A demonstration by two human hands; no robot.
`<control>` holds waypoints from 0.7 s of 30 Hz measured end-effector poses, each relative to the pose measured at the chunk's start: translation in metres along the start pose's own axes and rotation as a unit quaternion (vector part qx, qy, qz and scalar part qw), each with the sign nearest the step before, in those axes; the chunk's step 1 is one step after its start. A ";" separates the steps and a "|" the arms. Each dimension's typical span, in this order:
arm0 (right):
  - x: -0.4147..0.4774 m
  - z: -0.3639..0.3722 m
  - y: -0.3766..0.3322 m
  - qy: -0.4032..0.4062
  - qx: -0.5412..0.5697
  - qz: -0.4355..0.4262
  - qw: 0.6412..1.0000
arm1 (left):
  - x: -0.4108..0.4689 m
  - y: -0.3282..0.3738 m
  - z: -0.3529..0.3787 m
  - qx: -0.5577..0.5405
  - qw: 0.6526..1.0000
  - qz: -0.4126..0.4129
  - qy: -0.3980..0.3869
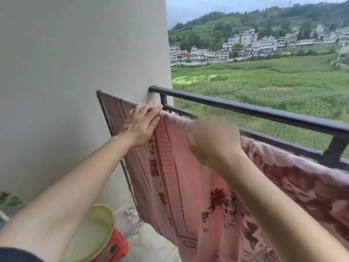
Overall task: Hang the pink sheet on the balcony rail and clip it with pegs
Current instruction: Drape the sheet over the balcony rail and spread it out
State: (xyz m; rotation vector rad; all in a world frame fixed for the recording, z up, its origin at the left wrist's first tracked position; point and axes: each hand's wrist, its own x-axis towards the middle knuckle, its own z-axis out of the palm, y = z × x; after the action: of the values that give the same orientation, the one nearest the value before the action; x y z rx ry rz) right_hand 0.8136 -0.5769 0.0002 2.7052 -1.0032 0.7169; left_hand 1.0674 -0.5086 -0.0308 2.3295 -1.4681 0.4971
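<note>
Green basin [89,234] on red stool [120,245]; left hand [142,125] presses sheet [179,178]

A grey rack pole [127,176] leans by the wall [75,53], its top corner up and left of the fingers [154,110] of the left hand [139,127]. The pink sheet [188,186] drapes over the rack's top edge right under those fingers and hangs down. The black balcony rail [245,108] runs behind them, off to their right. Far below, a red stool [119,244] stands on pale floor tiles [151,241].
</note>
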 end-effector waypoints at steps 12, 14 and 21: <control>0.173 0.100 -0.142 -0.026 -0.007 -0.066 0.997 | 0.089 -0.224 0.039 -0.147 0.962 -0.230 0.008; 0.195 0.115 -0.162 -0.035 -0.033 -0.072 0.996 | 0.101 -0.260 0.048 -0.195 0.943 -0.269 0.022; 0.282 0.161 -0.249 -0.032 -0.027 -0.043 0.998 | 0.159 -0.367 0.075 -0.371 0.885 -0.275 0.059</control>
State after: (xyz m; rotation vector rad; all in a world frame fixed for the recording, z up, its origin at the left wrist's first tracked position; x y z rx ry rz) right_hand 1.2220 -0.5992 0.0011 2.7212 -0.8992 0.5844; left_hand 1.4728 -0.5192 -0.0596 1.8940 -0.6846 -0.0846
